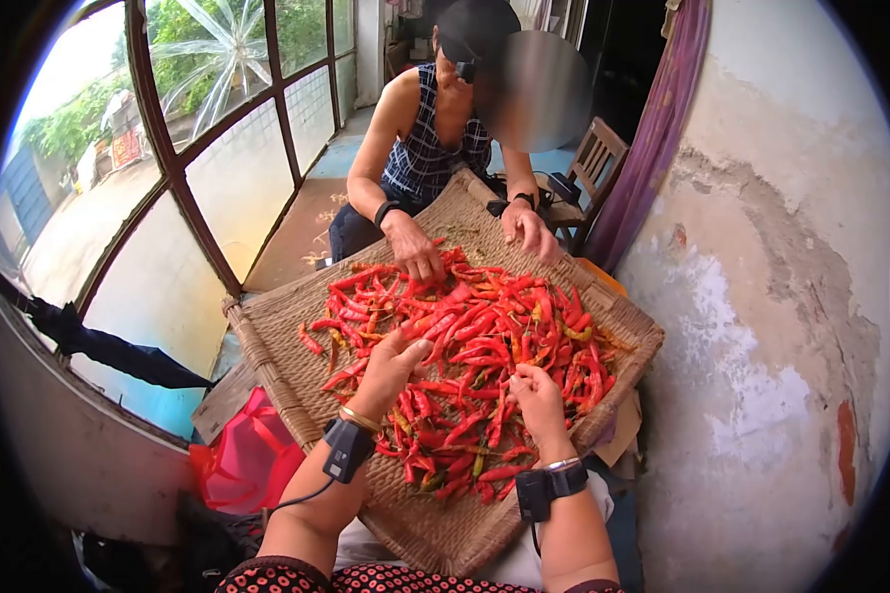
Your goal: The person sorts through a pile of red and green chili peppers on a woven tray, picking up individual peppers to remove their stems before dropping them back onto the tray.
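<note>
Woven tray (pixel 435 524) heaped with red chillies (pixel 485 336); my left hand (pixel 391 371) rests loosely open on them, right hand (pixel 536 395) pinches one; I'd lift it by the stem, gently

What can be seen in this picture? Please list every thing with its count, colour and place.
chillies: many, mostly red, heaped on the woven tray
woven tray: one, tan, between the two people
other person: one, dark checked top, across the tray, hands on the chillies
chair: one, brown wood, behind that person
curtain: one, purple, top right
bag: one, red, below the tray's left edge
window: one, brown frame, left
wall: one, white, peeling, right
wrist devices: two, black, on the wearer's wrists
left hand: one, on the chillies
right hand: one, on the chillies
</note>
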`<state>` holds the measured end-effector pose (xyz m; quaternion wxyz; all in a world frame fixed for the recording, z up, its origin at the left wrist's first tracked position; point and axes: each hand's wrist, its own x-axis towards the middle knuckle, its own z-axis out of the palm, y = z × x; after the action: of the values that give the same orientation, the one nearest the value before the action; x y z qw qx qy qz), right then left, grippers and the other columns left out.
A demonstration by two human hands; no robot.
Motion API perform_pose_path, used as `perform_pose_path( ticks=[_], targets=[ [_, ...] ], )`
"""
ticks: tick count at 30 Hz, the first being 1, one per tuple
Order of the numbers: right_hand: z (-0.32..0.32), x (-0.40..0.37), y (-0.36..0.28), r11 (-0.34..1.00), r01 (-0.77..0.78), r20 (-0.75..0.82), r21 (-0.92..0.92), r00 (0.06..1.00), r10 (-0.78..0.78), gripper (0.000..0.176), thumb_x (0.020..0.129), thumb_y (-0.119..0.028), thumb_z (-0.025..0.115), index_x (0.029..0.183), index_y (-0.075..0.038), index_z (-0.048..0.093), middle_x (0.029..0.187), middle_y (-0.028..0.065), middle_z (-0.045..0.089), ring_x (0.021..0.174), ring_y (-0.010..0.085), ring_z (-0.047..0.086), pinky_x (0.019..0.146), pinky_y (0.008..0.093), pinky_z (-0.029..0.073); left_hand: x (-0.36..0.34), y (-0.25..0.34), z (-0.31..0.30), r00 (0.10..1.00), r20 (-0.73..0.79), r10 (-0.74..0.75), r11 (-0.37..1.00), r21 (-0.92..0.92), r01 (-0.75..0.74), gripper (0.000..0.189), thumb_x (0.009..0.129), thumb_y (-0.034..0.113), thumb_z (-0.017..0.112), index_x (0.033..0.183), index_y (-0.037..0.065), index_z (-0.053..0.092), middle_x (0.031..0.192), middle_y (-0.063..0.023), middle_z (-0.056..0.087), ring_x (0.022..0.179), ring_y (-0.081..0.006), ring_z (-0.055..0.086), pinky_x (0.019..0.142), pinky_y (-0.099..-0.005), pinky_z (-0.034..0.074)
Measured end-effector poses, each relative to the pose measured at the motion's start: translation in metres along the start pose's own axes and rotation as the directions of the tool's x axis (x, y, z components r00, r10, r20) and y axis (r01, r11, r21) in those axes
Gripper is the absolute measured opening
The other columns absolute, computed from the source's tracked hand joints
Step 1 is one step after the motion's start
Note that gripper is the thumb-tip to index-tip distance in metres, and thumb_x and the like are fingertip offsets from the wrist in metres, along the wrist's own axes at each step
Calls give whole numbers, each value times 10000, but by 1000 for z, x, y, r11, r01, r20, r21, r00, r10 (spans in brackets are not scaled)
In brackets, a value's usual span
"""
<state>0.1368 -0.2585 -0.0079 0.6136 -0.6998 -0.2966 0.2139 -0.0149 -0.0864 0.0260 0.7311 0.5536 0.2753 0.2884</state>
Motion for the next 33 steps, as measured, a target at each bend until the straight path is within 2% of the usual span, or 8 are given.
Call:
perform_pose_path(
  ticks=[4, 13, 18, 22, 24, 27, 29, 33],
  targets=[
    [2, 1, 3, 988, -146, 107, 50, 984, 140, 316, 818, -168, 603, 1042, 49, 552, 734, 61, 615, 637, 102, 576, 608, 242, 462, 6, -22, -10, 999, 31, -19, 948, 319, 8, 599, 844, 197, 602, 1312, -34, 308, 1132, -130, 524, 639, -87, 554, 568, -221, 473],
    [-3, 1, 5, 993, -83, 133, -86, 987, 94, 257, 799, -150, 615, 992, 19, 593, 752, 72, 629, 661, 119, 592, 618, 257, 470, -22, 7, 20, 976, 218, -12, 959, 278, -50, 169, 879, 142, 533, 894, -8, 609, 649, 3, 588, 542, -51, 512, 505, -195, 425],
    [0, -4, 2, 965, 4, 182, -262, 982, 45, 268, 784, -185, 624, 964, 13, 605, 749, 109, 638, 688, 172, 609, 647, 289, 472, -22, -10, 22, 800, 449, 397, 598, 535, -597, 113, 830, 80, 584, 897, -5, 617, 688, -11, 609, 591, -70, 548, 520, -221, 436],
    [-4, -3, 3, 945, 52, 169, -323, 986, 3, 246, 762, -212, 623, 902, -10, 614, 763, 120, 641, 709, 236, 625, 650, 318, 477, -57, 48, 39, 891, 157, 426, 834, 315, -454, 182, 898, 132, 490, 888, -1, 615, 673, -20, 570, 528, -56, 488, 467, -208, 388],
    [-4, -3, 4, 945, 59, 163, -322, 987, -6, 250, 764, -218, 623, 900, -8, 612, 772, 126, 643, 727, 242, 629, 658, 334, 479, -87, 84, 35, 716, 100, 690, 699, 162, -696, 239, 919, 182, 436, 981, -4, 572, 763, -56, 555, 671, -116, 524, 578, -218, 414],
    [-4, -3, 0, 944, 44, 168, -326, 986, 12, 266, 764, -229, 624, 902, -3, 612, 769, 139, 640, 738, 253, 627, 665, 340, 479, -143, 151, 70, 568, -694, 441, 248, -514, -821, 287, 940, 246, 338, 969, 46, 542, 786, -53, 561, 607, -84, 526, 566, -216, 450],
    [-4, -1, 1, 942, 48, 175, -331, 985, 11, 264, 763, -227, 623, 898, 0, 615, 770, 152, 638, 736, 264, 625, 670, 346, 478, -171, 173, 59, 207, 286, 936, 159, 182, -970, 645, 874, 434, 482, 1404, 250, 166, 1382, -46, 240, 1118, -247, 378, 868, -412, 431],
    [-5, -2, 0, 903, 102, 196, -417, 980, -21, 277, 780, -216, 617, 933, 14, 610, 721, 97, 625, 650, 183, 598, 625, 294, 461, -175, 178, 56, 121, 472, 873, 169, -60, -984, 607, 869, 413, 495, 1368, 232, 202, 1327, -38, 272, 1085, -236, 385, 831, -401, 427]
  ],
)
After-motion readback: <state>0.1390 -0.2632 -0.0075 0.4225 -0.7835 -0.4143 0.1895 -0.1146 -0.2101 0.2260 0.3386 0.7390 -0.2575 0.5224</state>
